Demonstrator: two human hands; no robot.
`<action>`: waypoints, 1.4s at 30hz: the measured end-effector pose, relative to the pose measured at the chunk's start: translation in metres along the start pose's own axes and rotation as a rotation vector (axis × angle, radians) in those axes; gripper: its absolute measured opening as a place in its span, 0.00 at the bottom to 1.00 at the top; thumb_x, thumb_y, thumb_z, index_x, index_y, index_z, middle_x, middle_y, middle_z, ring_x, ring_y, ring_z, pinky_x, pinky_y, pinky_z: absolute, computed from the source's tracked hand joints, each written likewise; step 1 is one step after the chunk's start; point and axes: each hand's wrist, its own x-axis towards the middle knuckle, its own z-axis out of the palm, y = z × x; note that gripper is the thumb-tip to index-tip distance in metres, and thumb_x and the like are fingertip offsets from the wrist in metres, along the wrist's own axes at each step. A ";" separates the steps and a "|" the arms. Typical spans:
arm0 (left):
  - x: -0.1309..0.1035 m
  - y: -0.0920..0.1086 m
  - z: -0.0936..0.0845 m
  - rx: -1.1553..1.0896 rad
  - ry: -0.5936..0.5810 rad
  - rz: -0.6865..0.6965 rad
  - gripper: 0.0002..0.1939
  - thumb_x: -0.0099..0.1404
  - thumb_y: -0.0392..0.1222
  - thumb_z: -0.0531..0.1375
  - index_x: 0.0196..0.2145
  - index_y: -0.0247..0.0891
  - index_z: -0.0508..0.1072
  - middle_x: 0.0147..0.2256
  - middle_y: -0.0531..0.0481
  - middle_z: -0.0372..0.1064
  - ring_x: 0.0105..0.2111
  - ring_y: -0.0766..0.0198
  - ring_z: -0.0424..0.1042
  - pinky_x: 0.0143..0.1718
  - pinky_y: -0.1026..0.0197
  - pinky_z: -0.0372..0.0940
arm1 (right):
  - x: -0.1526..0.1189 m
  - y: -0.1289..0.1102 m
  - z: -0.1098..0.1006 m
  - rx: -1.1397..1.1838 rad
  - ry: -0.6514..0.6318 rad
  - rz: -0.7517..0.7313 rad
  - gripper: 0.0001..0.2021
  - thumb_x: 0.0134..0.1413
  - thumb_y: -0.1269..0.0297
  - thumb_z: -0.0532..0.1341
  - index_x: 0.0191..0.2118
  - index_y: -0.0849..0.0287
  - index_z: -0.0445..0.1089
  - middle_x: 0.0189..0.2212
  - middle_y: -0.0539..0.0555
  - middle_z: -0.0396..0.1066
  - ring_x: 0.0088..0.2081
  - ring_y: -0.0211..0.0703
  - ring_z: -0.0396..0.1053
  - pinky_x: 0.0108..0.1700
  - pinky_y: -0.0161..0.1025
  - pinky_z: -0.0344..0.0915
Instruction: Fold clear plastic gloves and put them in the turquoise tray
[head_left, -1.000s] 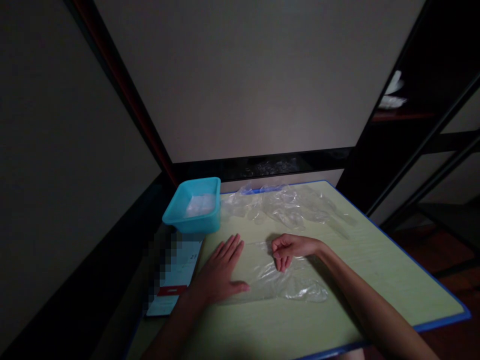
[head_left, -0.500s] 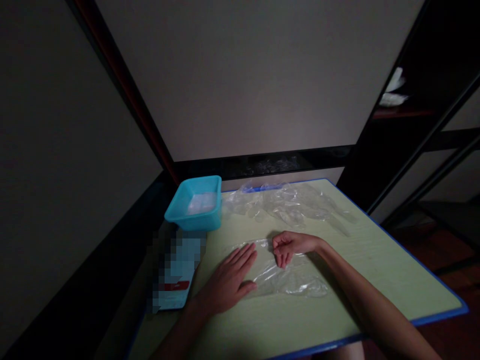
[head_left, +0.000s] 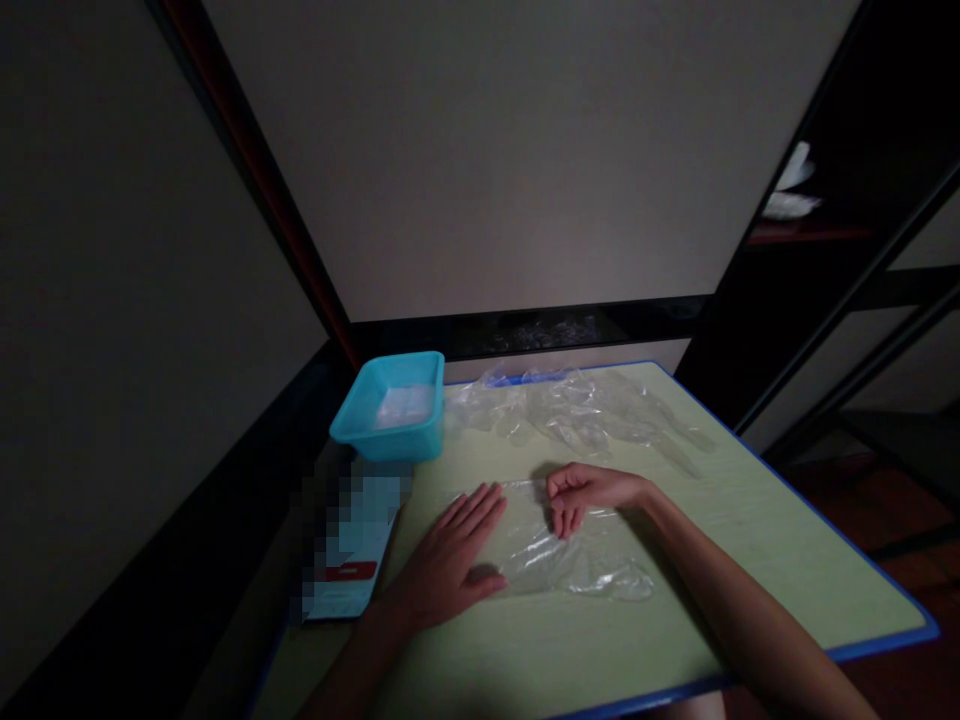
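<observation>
A thin, wrinkled clear plastic piece [head_left: 544, 560], which looks like a disposable glove, lies spread on the table in front of me. My left hand [head_left: 454, 560] rests flat over its left end, fingers stretched and thumb apart. On its upper middle, my right hand [head_left: 574, 498] is bent at the wrist with its fingers curled together against the film. The fingertips partly hide what they pinch. Farther back lies a loose heap of similar clear plastic gloves [head_left: 585, 410], with finger-like strips pointing right.
A turquoise plastic basket [head_left: 386, 443] with something whitish inside stands at the table's back left corner. Nearer me on the left is a light blue flat object [head_left: 345, 600], partly blurred out. The pale green table [head_left: 787, 570] has a blue edge and meets a panelled wall.
My left hand has slid slightly left over the plastic. My right hand stays almost where it was, fingers still curled. The view has shifted a little.
</observation>
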 end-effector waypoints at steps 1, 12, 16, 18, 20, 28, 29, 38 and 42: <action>0.000 -0.001 -0.001 -0.033 0.028 0.005 0.40 0.59 0.46 0.57 0.61 0.38 0.37 0.62 0.46 0.37 0.61 0.60 0.37 0.59 0.51 0.39 | -0.003 -0.002 -0.003 0.009 0.036 -0.033 0.18 0.42 0.52 0.64 0.28 0.62 0.59 0.26 0.55 0.73 0.26 0.39 0.71 0.26 0.33 0.66; -0.002 0.002 -0.009 -0.089 0.080 0.006 0.23 0.62 0.41 0.53 0.55 0.38 0.56 0.55 0.47 0.57 0.56 0.61 0.54 0.58 0.49 0.46 | -0.036 -0.016 -0.029 -0.295 0.370 -0.239 0.23 0.55 0.46 0.49 0.30 0.64 0.65 0.31 0.59 0.72 0.32 0.40 0.69 0.33 0.36 0.62; -0.009 0.001 -0.008 -0.045 0.096 -0.010 0.22 0.63 0.40 0.52 0.55 0.38 0.56 0.55 0.46 0.57 0.56 0.61 0.54 0.57 0.49 0.47 | -0.031 -0.017 -0.021 -0.396 0.370 -0.275 0.24 0.55 0.46 0.49 0.30 0.63 0.68 0.31 0.57 0.72 0.34 0.41 0.68 0.37 0.38 0.61; -0.014 0.001 -0.007 -0.025 0.109 -0.020 0.22 0.64 0.40 0.51 0.55 0.38 0.56 0.55 0.45 0.57 0.56 0.61 0.54 0.57 0.48 0.48 | -0.026 -0.016 -0.015 -0.434 0.361 -0.301 0.23 0.55 0.47 0.49 0.31 0.63 0.69 0.33 0.56 0.71 0.37 0.43 0.67 0.40 0.39 0.60; -0.018 0.003 -0.006 -0.013 0.118 -0.027 0.22 0.64 0.41 0.51 0.55 0.39 0.56 0.55 0.45 0.57 0.55 0.60 0.55 0.57 0.47 0.49 | -0.021 -0.015 -0.009 -0.507 0.344 -0.327 0.23 0.56 0.48 0.48 0.33 0.63 0.69 0.34 0.56 0.71 0.38 0.43 0.67 0.42 0.39 0.59; -0.027 0.023 -0.012 0.002 0.108 -0.009 0.21 0.64 0.41 0.52 0.55 0.40 0.56 0.54 0.46 0.60 0.54 0.59 0.56 0.57 0.47 0.48 | -0.003 -0.012 0.005 -0.834 0.372 -0.376 0.21 0.60 0.53 0.44 0.35 0.61 0.68 0.32 0.55 0.68 0.35 0.42 0.65 0.39 0.38 0.60; -0.027 0.026 -0.013 0.004 0.096 -0.005 0.21 0.64 0.41 0.52 0.54 0.39 0.57 0.53 0.46 0.60 0.54 0.59 0.57 0.57 0.47 0.48 | -0.002 -0.012 0.007 -0.858 0.378 -0.384 0.20 0.60 0.53 0.44 0.35 0.60 0.68 0.31 0.55 0.67 0.35 0.42 0.64 0.39 0.38 0.60; -0.019 0.063 -0.019 -0.037 0.010 0.040 0.22 0.61 0.44 0.57 0.52 0.40 0.60 0.53 0.46 0.61 0.54 0.57 0.56 0.56 0.48 0.51 | 0.012 -0.011 0.023 -1.017 0.431 -0.436 0.16 0.61 0.57 0.45 0.35 0.60 0.65 0.30 0.55 0.66 0.36 0.43 0.62 0.40 0.39 0.59; -0.015 0.075 -0.020 -0.053 -0.039 0.087 0.22 0.61 0.47 0.56 0.52 0.39 0.60 0.52 0.46 0.61 0.55 0.58 0.56 0.56 0.51 0.50 | 0.019 -0.008 0.030 -1.055 0.407 -0.448 0.15 0.61 0.58 0.45 0.39 0.60 0.65 0.34 0.56 0.68 0.40 0.44 0.62 0.43 0.41 0.57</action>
